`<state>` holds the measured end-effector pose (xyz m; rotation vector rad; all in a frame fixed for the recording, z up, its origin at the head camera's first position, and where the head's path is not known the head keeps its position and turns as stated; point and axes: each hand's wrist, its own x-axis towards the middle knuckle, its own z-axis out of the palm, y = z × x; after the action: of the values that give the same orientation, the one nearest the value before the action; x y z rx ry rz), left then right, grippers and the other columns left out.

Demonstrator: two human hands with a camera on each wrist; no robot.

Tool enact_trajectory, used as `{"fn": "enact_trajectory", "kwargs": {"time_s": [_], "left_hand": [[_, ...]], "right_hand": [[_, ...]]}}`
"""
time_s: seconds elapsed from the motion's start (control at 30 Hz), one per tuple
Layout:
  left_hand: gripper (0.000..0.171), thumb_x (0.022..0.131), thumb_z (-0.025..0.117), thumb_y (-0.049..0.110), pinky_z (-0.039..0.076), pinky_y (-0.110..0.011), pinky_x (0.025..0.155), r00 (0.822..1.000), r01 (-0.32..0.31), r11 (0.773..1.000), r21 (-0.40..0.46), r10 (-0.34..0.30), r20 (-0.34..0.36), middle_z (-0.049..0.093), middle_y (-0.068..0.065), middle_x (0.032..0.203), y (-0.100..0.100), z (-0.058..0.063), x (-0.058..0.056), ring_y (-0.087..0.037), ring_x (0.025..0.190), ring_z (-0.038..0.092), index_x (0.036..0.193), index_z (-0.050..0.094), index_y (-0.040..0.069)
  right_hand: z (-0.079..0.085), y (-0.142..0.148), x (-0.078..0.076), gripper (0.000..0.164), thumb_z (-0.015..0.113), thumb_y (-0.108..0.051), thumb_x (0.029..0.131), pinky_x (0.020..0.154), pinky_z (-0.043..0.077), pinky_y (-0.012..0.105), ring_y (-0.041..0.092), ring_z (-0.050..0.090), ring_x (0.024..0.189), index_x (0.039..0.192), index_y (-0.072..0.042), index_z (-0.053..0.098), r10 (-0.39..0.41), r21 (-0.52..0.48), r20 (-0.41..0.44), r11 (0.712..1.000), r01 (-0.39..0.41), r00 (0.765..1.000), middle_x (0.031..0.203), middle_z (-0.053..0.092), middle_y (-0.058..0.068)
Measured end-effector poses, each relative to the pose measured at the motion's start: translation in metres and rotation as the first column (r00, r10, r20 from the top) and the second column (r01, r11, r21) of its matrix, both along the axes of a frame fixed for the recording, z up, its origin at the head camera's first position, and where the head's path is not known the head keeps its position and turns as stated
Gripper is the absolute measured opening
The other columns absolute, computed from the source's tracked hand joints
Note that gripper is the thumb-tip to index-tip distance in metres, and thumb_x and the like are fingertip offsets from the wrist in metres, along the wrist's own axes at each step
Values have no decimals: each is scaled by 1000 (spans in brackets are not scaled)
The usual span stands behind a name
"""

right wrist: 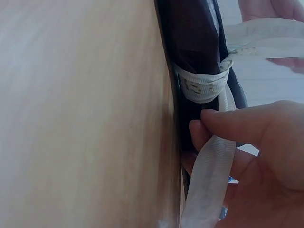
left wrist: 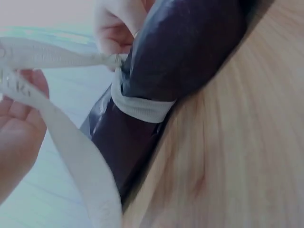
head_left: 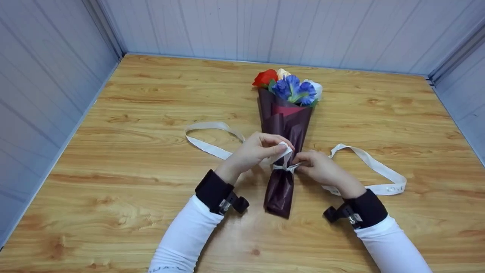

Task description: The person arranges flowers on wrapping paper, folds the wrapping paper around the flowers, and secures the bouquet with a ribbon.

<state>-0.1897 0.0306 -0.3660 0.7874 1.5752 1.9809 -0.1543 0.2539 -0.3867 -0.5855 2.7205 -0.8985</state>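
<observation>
Sleeved arms (head_left: 185, 235) flank the bouquet (head_left: 297, 131), well inside the table's (head_left: 113, 182) side edges.

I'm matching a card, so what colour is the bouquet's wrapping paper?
The wrapping paper is dark maroon with some red; the head view shows it best.

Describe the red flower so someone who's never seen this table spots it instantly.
On the wooden table lies a bouquet wrapped in dark paper, its open end toward the back wall. In the head view, the red flower sits at that end's left edge, the only red one, beside blue flowers, a cream flower and a white flower.
</observation>
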Motion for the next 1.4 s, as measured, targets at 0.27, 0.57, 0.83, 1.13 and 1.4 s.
{"fn": "enact_trajectory", "kwargs": {"time_s": [0.27,0.57,0.83,1.13,1.4], "left_hand": [[21,91,55,-3,43,-18,64,988,-154,987,47,152,36,64,11,77,7,3,5,-4,70,54,105,58,-19],[21,89,57,-4,42,-17,60,961,-272,958,87,266,75,65,12,73,11,3,5,-2,66,55,104,59,-19],[21,89,57,-7,35,-15,52,962,-259,961,94,249,109,64,10,72,8,6,8,-2,58,48,106,59,-19],[24,88,58,-6,48,-17,66,975,-218,973,74,215,46,68,8,82,5,6,10,-4,74,60,108,57,-19],[22,89,58,-6,48,-18,69,974,-227,970,83,225,34,67,9,82,7,8,9,-5,75,59,107,57,-18]], "right_hand": [[0,1,1,15,61,-1,88,87,49,41,27,63,101,100,-5,69,27,-46,28,999,-26,999,102,69,12],[11,19,3,25,66,-12,88,80,51,34,21,65,86,111,-3,65,23,-35,73,999,-20,997,93,68,10],[45,75,3,21,64,-14,90,55,40,19,1,46,54,76,1,61,93,-66,252,995,-78,963,62,54,-11],[46,62,-10,22,50,-5,97,67,49,16,3,59,66,93,-13,70,72,-842,288,494,217,955,70,63,-7],[39,0,-37,6,44,1,97,68,42,17,1,53,67,102,1,46,-268,-620,219,704,346,938,76,62,-14]]}}
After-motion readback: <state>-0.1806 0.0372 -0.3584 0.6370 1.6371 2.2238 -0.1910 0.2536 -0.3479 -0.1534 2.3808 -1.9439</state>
